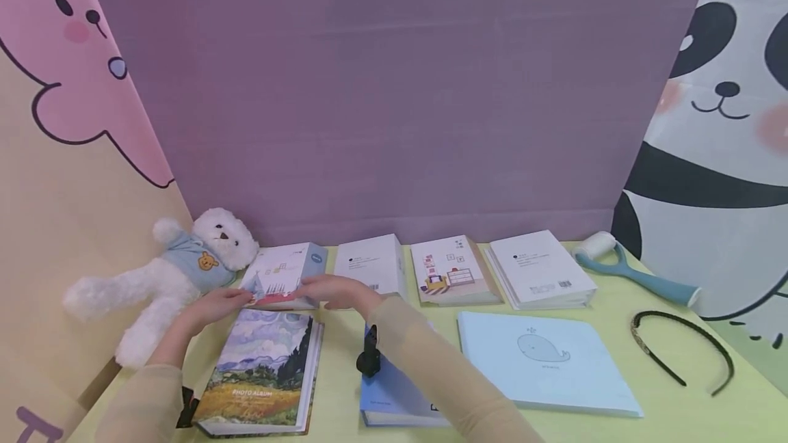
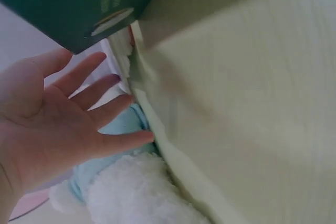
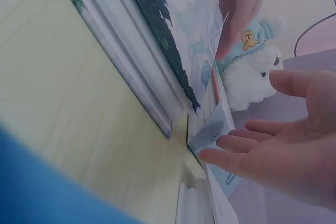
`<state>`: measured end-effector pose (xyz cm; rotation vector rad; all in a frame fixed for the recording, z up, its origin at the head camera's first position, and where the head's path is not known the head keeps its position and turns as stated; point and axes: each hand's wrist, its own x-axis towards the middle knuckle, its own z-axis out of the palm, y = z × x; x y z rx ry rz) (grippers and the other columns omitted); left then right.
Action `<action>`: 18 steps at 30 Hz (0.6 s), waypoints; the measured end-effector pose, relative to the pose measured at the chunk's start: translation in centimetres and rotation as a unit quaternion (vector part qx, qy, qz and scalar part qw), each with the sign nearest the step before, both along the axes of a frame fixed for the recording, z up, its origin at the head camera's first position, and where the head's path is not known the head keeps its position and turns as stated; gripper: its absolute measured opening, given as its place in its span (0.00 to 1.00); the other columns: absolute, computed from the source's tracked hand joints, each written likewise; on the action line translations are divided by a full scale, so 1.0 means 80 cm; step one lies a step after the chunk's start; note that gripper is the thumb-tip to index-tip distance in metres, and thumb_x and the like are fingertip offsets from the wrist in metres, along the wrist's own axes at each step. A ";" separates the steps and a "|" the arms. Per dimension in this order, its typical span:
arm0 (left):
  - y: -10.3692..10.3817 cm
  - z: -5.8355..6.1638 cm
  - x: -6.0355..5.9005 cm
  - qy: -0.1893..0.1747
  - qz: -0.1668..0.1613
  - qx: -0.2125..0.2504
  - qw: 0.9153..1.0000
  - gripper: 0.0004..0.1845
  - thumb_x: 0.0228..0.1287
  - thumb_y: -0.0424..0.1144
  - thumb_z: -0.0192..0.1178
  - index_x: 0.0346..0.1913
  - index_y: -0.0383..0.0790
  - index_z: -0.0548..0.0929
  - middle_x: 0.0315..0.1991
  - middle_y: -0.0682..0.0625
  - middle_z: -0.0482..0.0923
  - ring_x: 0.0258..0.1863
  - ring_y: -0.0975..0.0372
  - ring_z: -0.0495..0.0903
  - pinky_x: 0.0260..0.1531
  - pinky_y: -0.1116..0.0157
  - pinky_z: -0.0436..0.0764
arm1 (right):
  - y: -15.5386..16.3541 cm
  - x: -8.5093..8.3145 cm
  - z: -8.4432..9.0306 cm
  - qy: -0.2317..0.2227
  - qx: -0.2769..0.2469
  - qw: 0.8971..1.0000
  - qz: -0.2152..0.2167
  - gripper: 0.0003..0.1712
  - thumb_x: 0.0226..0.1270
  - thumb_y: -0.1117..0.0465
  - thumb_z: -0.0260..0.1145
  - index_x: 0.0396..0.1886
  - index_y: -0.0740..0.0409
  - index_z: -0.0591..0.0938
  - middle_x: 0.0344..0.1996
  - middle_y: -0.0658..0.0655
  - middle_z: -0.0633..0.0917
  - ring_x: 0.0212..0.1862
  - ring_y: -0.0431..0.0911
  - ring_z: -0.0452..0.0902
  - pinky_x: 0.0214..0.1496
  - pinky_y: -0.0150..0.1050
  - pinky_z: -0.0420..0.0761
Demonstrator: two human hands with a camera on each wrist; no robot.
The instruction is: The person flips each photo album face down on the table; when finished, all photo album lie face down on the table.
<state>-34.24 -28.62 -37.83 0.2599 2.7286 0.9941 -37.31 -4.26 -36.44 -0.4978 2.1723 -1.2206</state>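
White illustrated booklet is lying at the back row's left end, beside the white plush bear. I'm seeing left hand and right hand flanking it, fingers straight, touching its edges.

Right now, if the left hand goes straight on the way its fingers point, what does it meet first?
Probably the small book. The left hand lies flat, fingers toward its near left corner and almost touching it. The teddy lies just beside, so depth is unclear.
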 end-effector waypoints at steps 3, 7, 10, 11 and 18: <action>0.005 0.005 0.002 0.024 -0.001 -0.008 1.000 0.29 0.67 0.48 0.41 0.59 0.25 0.62 0.57 0.30 0.63 0.56 0.38 0.60 0.48 0.46 0.67 | 0.004 0.002 0.005 0.016 -0.010 1.000 -0.001 0.34 0.64 0.49 0.52 0.66 0.55 0.56 0.66 0.53 0.58 0.67 0.50 0.51 0.63 0.51 0.60; 0.010 0.013 0.006 0.060 0.004 -0.002 0.998 0.28 0.67 0.47 0.41 0.58 0.25 0.64 0.56 0.30 0.64 0.55 0.39 0.63 0.48 0.48 0.69 | 0.013 0.004 0.013 0.041 -0.017 0.999 0.013 0.33 0.64 0.47 0.51 0.65 0.55 0.58 0.65 0.53 0.60 0.66 0.49 0.54 0.63 0.49 0.61; 0.015 0.020 0.007 0.082 0.009 0.019 0.996 0.28 0.68 0.47 0.40 0.59 0.26 0.62 0.57 0.30 0.62 0.57 0.40 0.61 0.50 0.48 0.67 | 0.021 0.006 0.020 0.061 -0.027 0.998 0.018 0.31 0.64 0.48 0.51 0.65 0.53 0.60 0.63 0.52 0.63 0.65 0.48 0.56 0.62 0.48 0.62; 0.017 0.023 0.008 0.088 0.012 0.024 0.996 0.28 0.68 0.48 0.40 0.60 0.26 0.62 0.58 0.31 0.62 0.57 0.40 0.60 0.51 0.47 0.66 | 0.025 0.007 0.023 0.072 -0.028 0.997 0.016 0.30 0.64 0.48 0.51 0.64 0.53 0.61 0.62 0.52 0.64 0.64 0.47 0.57 0.62 0.47 0.62; 0.033 0.043 0.017 0.106 0.007 0.023 0.994 0.29 0.66 0.51 0.41 0.61 0.32 0.62 0.58 0.33 0.64 0.57 0.42 0.62 0.51 0.48 0.67 | 0.055 0.017 0.031 0.178 -0.007 0.983 -0.038 0.25 0.62 0.50 0.55 0.59 0.50 0.69 0.55 0.50 0.73 0.58 0.46 0.66 0.57 0.43 0.69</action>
